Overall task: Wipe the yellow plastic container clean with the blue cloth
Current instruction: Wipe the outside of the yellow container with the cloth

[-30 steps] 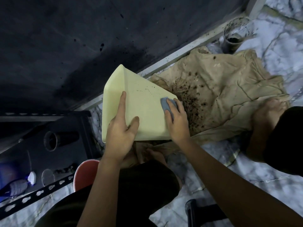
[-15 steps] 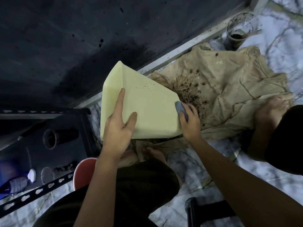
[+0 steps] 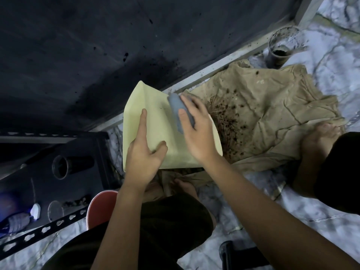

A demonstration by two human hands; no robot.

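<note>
The pale yellow plastic container is held tilted, its broad outer face turned up toward me, over a tan cloth on the floor. My left hand grips its near left side, forefinger stretched up the face and thumb spread to the right. My right hand holds the folded blue cloth and presses it on the upper middle of the container's face, thumb over the cloth. A few dark specks remain on the yellow surface to the left of the cloth.
A crumpled tan cloth strewn with dark soil lies to the right, my bare foot on its edge. A dirty glass stands at the back right. A dark shelf with a black cup sits left; a red stool is beneath me.
My right hand has swept the blue cloth from the container's lower right edge up and left to the upper middle of the face. The left hand kept its grip.
</note>
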